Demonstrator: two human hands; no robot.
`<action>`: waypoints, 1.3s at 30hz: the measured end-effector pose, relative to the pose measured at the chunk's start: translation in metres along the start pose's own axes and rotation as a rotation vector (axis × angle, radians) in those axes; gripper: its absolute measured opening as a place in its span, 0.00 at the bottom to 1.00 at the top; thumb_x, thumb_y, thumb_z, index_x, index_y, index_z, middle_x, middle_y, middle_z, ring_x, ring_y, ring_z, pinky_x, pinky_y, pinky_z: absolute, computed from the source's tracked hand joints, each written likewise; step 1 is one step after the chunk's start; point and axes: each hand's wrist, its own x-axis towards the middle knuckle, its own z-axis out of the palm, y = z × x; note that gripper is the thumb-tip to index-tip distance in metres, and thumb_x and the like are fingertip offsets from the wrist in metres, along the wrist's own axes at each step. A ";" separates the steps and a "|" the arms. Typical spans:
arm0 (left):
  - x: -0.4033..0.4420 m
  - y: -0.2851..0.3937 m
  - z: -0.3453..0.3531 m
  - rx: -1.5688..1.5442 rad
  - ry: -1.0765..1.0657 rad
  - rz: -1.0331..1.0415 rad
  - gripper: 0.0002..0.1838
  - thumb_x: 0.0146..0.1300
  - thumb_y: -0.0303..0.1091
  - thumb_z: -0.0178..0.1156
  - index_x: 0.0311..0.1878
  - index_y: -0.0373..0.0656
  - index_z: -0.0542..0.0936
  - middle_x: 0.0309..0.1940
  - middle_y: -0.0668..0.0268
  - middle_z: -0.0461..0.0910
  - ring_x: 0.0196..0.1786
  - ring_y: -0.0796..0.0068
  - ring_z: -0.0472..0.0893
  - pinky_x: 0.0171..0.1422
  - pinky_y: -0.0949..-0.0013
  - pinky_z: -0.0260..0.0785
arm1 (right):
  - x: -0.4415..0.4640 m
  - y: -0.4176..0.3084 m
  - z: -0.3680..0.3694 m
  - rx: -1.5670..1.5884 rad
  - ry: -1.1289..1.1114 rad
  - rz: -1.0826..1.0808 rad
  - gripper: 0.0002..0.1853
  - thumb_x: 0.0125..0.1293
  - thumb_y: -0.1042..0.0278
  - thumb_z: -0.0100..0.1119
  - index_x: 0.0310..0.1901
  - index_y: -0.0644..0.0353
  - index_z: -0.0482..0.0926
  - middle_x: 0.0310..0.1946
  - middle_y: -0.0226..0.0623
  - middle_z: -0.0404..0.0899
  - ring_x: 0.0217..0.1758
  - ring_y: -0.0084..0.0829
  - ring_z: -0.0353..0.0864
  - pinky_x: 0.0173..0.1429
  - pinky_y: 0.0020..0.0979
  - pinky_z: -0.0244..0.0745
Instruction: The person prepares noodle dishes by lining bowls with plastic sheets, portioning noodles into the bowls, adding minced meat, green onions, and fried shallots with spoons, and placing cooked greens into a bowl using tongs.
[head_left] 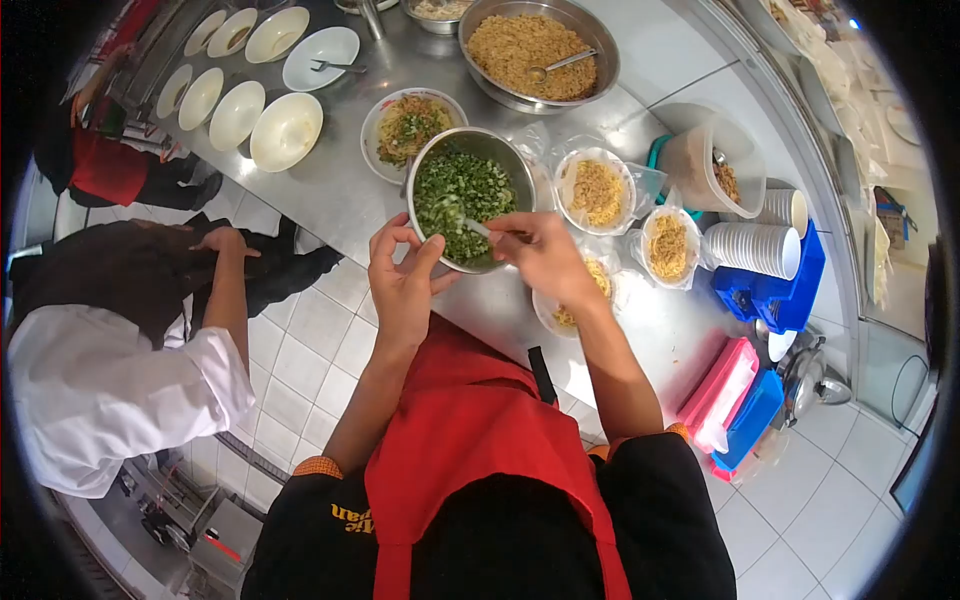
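A steel bowl [468, 185] full of chopped green herbs is held above the steel counter's front edge. My left hand [402, 275] grips its lower left rim, fingers and thumb closed on it. In my right hand [545, 255] is the handle of a spoon [477, 228], whose tip sits among the herbs. Behind the bowl, a plate of noodles [408, 132] topped with greens is partly covered by its rim. Plastic-lined bowls of noodles [596, 192], [668, 247] stand to the right, and another noodle bowl [562, 312] lies partly behind my right hand.
A large steel bowl of brown crumbly food [530, 50] stands at the back. Pale bowls [287, 132] line the back left. Stacked cups [755, 250], a plastic tub [712, 165], and pink [722, 390] and blue containers are at the right. A person in white sleeves [130, 375] stands at the left.
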 end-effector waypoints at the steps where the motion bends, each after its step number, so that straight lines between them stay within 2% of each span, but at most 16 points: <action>1: 0.000 -0.001 -0.001 0.000 -0.005 0.000 0.08 0.60 0.27 0.61 0.34 0.39 0.69 0.61 0.60 0.57 0.57 0.61 0.73 0.39 0.64 0.84 | -0.001 0.002 -0.009 0.097 0.001 0.017 0.09 0.60 0.76 0.56 0.40 0.71 0.80 0.24 0.31 0.78 0.26 0.18 0.71 0.30 0.24 0.67; 3: 0.001 -0.001 -0.004 -0.007 0.044 0.013 0.08 0.60 0.27 0.60 0.33 0.39 0.69 0.61 0.61 0.57 0.58 0.59 0.73 0.39 0.64 0.84 | -0.006 0.002 -0.027 0.126 0.037 0.054 0.09 0.61 0.75 0.56 0.41 0.70 0.81 0.24 0.30 0.78 0.25 0.17 0.70 0.29 0.22 0.65; 4: -0.002 0.004 -0.003 0.067 0.110 0.040 0.08 0.61 0.25 0.58 0.33 0.42 0.68 0.59 0.63 0.65 0.52 0.66 0.76 0.38 0.60 0.84 | -0.009 0.001 -0.035 0.158 0.067 0.091 0.09 0.62 0.75 0.56 0.41 0.69 0.81 0.25 0.29 0.77 0.25 0.15 0.70 0.29 0.19 0.64; 7: -0.003 0.009 -0.017 0.092 0.201 0.067 0.07 0.62 0.25 0.58 0.33 0.43 0.68 0.58 0.64 0.66 0.51 0.68 0.76 0.39 0.59 0.83 | -0.009 0.013 -0.044 0.145 0.178 0.091 0.08 0.62 0.75 0.57 0.40 0.68 0.82 0.24 0.29 0.77 0.25 0.15 0.70 0.29 0.19 0.65; 10: -0.001 0.013 -0.025 0.091 0.230 0.102 0.07 0.62 0.25 0.57 0.33 0.44 0.68 0.57 0.65 0.67 0.50 0.68 0.76 0.41 0.58 0.83 | 0.002 0.050 -0.033 -0.194 0.427 -0.132 0.07 0.54 0.84 0.57 0.35 0.69 0.82 0.26 0.45 0.80 0.27 0.33 0.79 0.33 0.31 0.72; 14: -0.001 0.016 -0.018 0.094 0.213 0.127 0.07 0.62 0.24 0.57 0.33 0.43 0.68 0.58 0.64 0.66 0.51 0.67 0.76 0.40 0.58 0.83 | 0.007 0.067 -0.027 -0.345 0.607 -0.323 0.10 0.50 0.87 0.54 0.35 0.69 0.80 0.25 0.49 0.75 0.28 0.47 0.77 0.33 0.36 0.72; 19: -0.006 0.010 0.016 0.172 0.080 0.071 0.08 0.61 0.25 0.58 0.32 0.42 0.68 0.62 0.63 0.61 0.53 0.65 0.76 0.40 0.60 0.84 | -0.015 0.017 -0.021 -0.419 0.511 -0.342 0.10 0.52 0.86 0.55 0.36 0.68 0.81 0.30 0.50 0.78 0.32 0.48 0.79 0.37 0.37 0.73; 21: -0.010 0.001 0.033 0.132 -0.091 0.056 0.09 0.59 0.26 0.62 0.34 0.42 0.69 0.60 0.63 0.56 0.58 0.65 0.71 0.43 0.62 0.84 | -0.022 0.018 -0.018 -0.517 0.499 -0.367 0.11 0.51 0.86 0.53 0.36 0.68 0.81 0.30 0.50 0.78 0.32 0.50 0.78 0.37 0.39 0.73; 23: -0.011 -0.008 0.054 0.141 -0.131 0.082 0.09 0.59 0.27 0.62 0.34 0.41 0.69 0.59 0.63 0.57 0.60 0.67 0.69 0.43 0.63 0.84 | -0.025 0.021 -0.022 -0.503 0.308 -0.249 0.12 0.51 0.86 0.50 0.36 0.70 0.80 0.29 0.52 0.78 0.31 0.53 0.77 0.39 0.39 0.73; 24: -0.009 -0.018 0.059 0.144 -0.146 0.124 0.09 0.60 0.26 0.61 0.34 0.41 0.68 0.60 0.63 0.57 0.58 0.65 0.71 0.41 0.64 0.84 | -0.028 0.020 -0.028 -0.444 0.207 -0.173 0.11 0.52 0.84 0.51 0.38 0.73 0.79 0.28 0.53 0.79 0.29 0.48 0.79 0.39 0.39 0.74; 25: -0.008 -0.024 0.064 0.148 -0.163 0.167 0.09 0.60 0.26 0.60 0.33 0.40 0.68 0.62 0.62 0.57 0.57 0.63 0.73 0.40 0.64 0.84 | -0.030 0.022 -0.032 -0.445 0.217 -0.172 0.11 0.52 0.84 0.51 0.38 0.73 0.79 0.28 0.53 0.79 0.29 0.48 0.79 0.39 0.39 0.74; 27: -0.006 -0.031 0.074 0.140 -0.186 0.156 0.09 0.60 0.26 0.60 0.33 0.41 0.68 0.62 0.63 0.57 0.57 0.63 0.74 0.40 0.64 0.84 | -0.034 0.030 -0.042 -0.213 0.259 -0.094 0.11 0.56 0.82 0.53 0.40 0.74 0.78 0.27 0.46 0.80 0.25 0.36 0.79 0.34 0.34 0.74; 31: -0.004 -0.042 0.086 0.080 -0.197 0.029 0.10 0.60 0.26 0.60 0.32 0.42 0.67 0.63 0.63 0.58 0.57 0.64 0.74 0.40 0.62 0.84 | -0.037 0.047 -0.078 0.170 0.251 -0.033 0.11 0.55 0.82 0.52 0.39 0.71 0.81 0.23 0.37 0.80 0.24 0.27 0.77 0.29 0.28 0.71; 33: -0.002 -0.043 0.087 0.022 -0.188 -0.008 0.10 0.60 0.26 0.61 0.32 0.43 0.67 0.63 0.63 0.58 0.57 0.64 0.74 0.40 0.62 0.84 | -0.045 0.039 -0.100 0.349 0.264 0.158 0.09 0.58 0.82 0.52 0.38 0.69 0.82 0.23 0.28 0.78 0.22 0.16 0.69 0.26 0.21 0.65; 37: -0.001 -0.039 0.078 0.046 -0.129 -0.009 0.09 0.60 0.24 0.60 0.35 0.41 0.67 0.60 0.65 0.56 0.59 0.63 0.72 0.43 0.61 0.84 | -0.049 0.047 -0.121 0.214 0.429 0.081 0.08 0.62 0.77 0.55 0.42 0.67 0.80 0.25 0.28 0.77 0.20 0.13 0.66 0.22 0.17 0.59; 39: 0.003 -0.039 0.074 0.032 -0.133 -0.034 0.10 0.60 0.24 0.60 0.34 0.41 0.67 0.61 0.66 0.56 0.59 0.63 0.72 0.44 0.60 0.84 | -0.047 0.052 -0.116 0.180 0.408 0.071 0.09 0.61 0.76 0.58 0.41 0.69 0.80 0.25 0.30 0.78 0.20 0.16 0.68 0.23 0.20 0.63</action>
